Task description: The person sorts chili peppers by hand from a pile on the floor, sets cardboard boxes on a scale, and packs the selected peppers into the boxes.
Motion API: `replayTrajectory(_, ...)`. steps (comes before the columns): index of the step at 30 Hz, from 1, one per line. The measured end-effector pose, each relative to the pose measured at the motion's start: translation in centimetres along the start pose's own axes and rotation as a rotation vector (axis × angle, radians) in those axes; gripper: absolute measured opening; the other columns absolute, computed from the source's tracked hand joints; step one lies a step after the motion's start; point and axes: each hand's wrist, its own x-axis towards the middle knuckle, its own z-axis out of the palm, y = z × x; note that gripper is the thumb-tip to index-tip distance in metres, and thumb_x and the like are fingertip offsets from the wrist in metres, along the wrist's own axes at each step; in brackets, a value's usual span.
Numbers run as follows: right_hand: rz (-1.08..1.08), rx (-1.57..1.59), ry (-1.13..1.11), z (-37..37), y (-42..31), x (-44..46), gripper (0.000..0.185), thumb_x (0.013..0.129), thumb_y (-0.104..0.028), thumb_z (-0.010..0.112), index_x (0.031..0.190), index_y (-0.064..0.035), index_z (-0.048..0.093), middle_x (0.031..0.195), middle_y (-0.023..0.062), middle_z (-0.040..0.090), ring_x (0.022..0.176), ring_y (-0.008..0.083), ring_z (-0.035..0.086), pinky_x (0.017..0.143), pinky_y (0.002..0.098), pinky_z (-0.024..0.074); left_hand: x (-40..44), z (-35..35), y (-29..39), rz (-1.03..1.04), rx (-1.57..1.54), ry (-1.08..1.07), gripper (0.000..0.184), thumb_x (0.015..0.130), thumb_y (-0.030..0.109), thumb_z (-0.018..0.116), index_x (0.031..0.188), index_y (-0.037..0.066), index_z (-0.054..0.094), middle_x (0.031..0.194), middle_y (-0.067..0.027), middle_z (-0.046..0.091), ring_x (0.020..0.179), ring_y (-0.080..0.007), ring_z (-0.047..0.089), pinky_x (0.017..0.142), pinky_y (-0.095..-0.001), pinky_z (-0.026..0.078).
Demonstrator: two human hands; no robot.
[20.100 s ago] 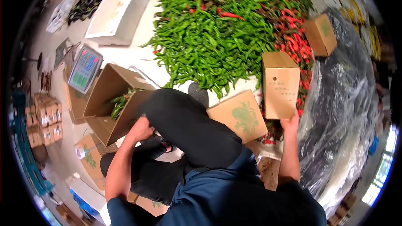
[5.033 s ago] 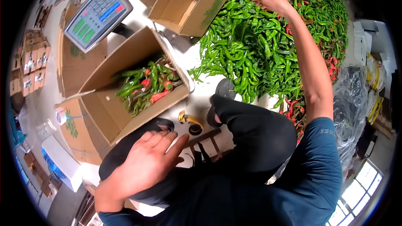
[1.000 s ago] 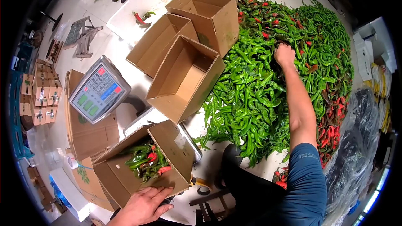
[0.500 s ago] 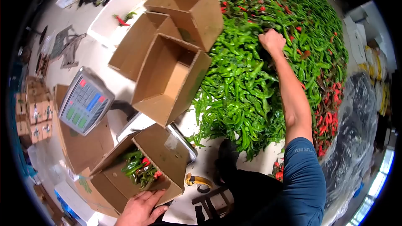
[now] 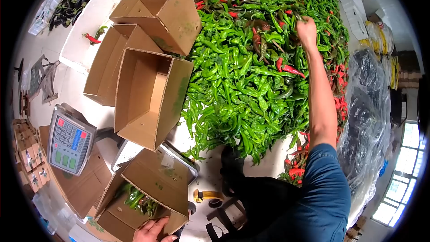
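Note:
My left hand (image 5: 151,230) grips the near rim of a tilted cardboard box (image 5: 166,170). Inside that box lie several dark green peppers (image 5: 139,200), partly hidden by its flap. My right arm stretches over a large heap of green chili peppers (image 5: 233,80). At its far right part, my right hand (image 5: 306,29) is closed, with a dark chili pepper (image 5: 295,14) at its fingertips; the fingers are partly hidden. Red and dark peppers (image 5: 289,68) lie on top of the green ones, left of my forearm.
Open cardboard boxes (image 5: 148,123) stand left of the heap, before a white tub (image 5: 74,47) with a red pepper. A scale display (image 5: 71,140) stands at left. A tape roll (image 5: 210,196) lies near my legs. Clear plastic sheeting (image 5: 365,121) runs along the right.
The view has shifted right. My right hand has moved right across the heap, away from the boxes. Red and dark peppers now lie where it was. My left hand stays on the box.

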Motion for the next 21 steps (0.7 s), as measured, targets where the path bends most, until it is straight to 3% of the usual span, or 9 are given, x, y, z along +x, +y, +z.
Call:
replayTrajectory(2,0.204,0.105,-0.179,0.7,-2.9,1.1,0.045,0.080,-0.025,0.059,0.113,0.0047,0.067,0.113,0.0294,0.067,0.110,0.0387,0.065,0.097,0.0420,0.0485,0.4,-0.1,0.0,-0.009,-0.010,-0.016,0.051,0.086,0.029,0.073,0.129,0.005,0.059,0.110,-0.0202,0.066,0.098,-0.0400,0.065,0.083,-0.0438,0.053)
replayTrajectory(4,0.122,-0.202,-0.358,3.3,-2.5,2.3,0.044,0.080,-0.028,0.060,0.107,0.0047,0.069,0.107,0.0265,0.070,0.104,0.0393,0.067,0.093,0.0421,0.0510,0.6,-0.2,0.0,-0.001,-0.025,-0.009,0.053,0.084,0.029,0.075,0.129,0.005,0.059,0.108,-0.0200,0.066,0.097,-0.0391,0.065,0.082,-0.0431,0.053)
replayTrajectory(6,0.008,-0.443,-0.286,5.6,-2.1,2.3,0.043,0.081,-0.031,0.060,0.103,0.0041,0.071,0.100,0.0245,0.072,0.096,0.0404,0.070,0.085,0.0429,0.0540,0.8,-0.3,0.1,-0.012,-0.041,-0.016,0.055,0.083,0.028,0.076,0.130,0.006,0.059,0.108,-0.0197,0.066,0.097,-0.0384,0.066,0.081,-0.0424,0.054)
replayTrajectory(7,-0.059,-0.463,-0.234,6.6,-1.5,2.5,0.037,0.080,-0.031,0.063,0.089,0.0040,0.071,0.086,0.0214,0.073,0.077,0.0364,0.071,0.072,0.0424,0.0549,0.9,-0.5,0.3,-0.031,-0.049,-0.029,0.055,0.082,0.027,0.076,0.130,0.006,0.059,0.109,-0.0195,0.066,0.097,-0.0382,0.066,0.081,-0.0421,0.054)
replayTrajectory(10,0.138,-0.280,-0.541,5.6,-2.4,2.7,0.034,0.078,-0.030,0.067,0.081,0.0039,0.070,0.078,0.0179,0.070,0.066,0.0302,0.067,0.066,0.0403,0.0536,1.0,-0.6,0.3,-0.019,-0.055,-0.027,0.057,0.081,0.026,0.077,0.131,0.006,0.058,0.111,-0.0194,0.066,0.099,-0.0382,0.066,0.083,-0.0420,0.054)
replayTrajectory(11,0.120,-0.320,-0.565,4.1,-3.5,2.2,0.032,0.077,-0.028,0.070,0.079,0.0037,0.069,0.070,0.0149,0.067,0.059,0.0251,0.061,0.061,0.0384,0.0516,1.1,-0.6,0.2,-0.001,-0.054,-0.021,0.057,0.081,0.025,0.077,0.132,0.006,0.058,0.112,-0.0194,0.066,0.099,-0.0383,0.066,0.083,-0.0420,0.054)
replayTrajectory(15,-0.162,-0.477,-0.608,1.9,-1.8,1.5,0.031,0.075,-0.027,0.068,0.078,0.0034,0.070,0.073,0.0172,0.070,0.063,0.0263,0.066,0.065,0.0389,0.0537,1.0,-0.7,0.0,-0.015,-0.055,-0.034,0.059,0.081,0.025,0.078,0.133,0.007,0.057,0.114,-0.0200,0.065,0.101,-0.0390,0.066,0.085,-0.0422,0.054)
replayTrajectory(18,0.058,-0.355,-0.633,0.5,-0.1,1.3,0.027,0.075,-0.025,0.069,0.073,0.0018,0.070,0.072,0.0154,0.070,0.057,0.0225,0.064,0.062,0.0377,0.0527,0.9,-0.7,-0.2,-0.023,-0.054,-0.034,0.061,0.080,0.026,0.078,0.134,0.008,0.057,0.117,-0.0205,0.065,0.104,-0.0395,0.065,0.087,-0.0423,0.054)
replayTrajectory(21,0.363,0.095,-0.485,-2.1,0.2,0.4,0.018,0.076,-0.022,0.069,0.068,-0.0078,0.062,0.062,0.0019,0.059,0.050,0.0148,0.053,0.049,0.0334,0.0405,0.8,-0.6,-0.7,-0.018,-0.050,-0.028,0.062,0.080,0.027,0.079,0.135,0.008,0.057,0.120,-0.0207,0.065,0.107,-0.0399,0.064,0.090,-0.0424,0.053)
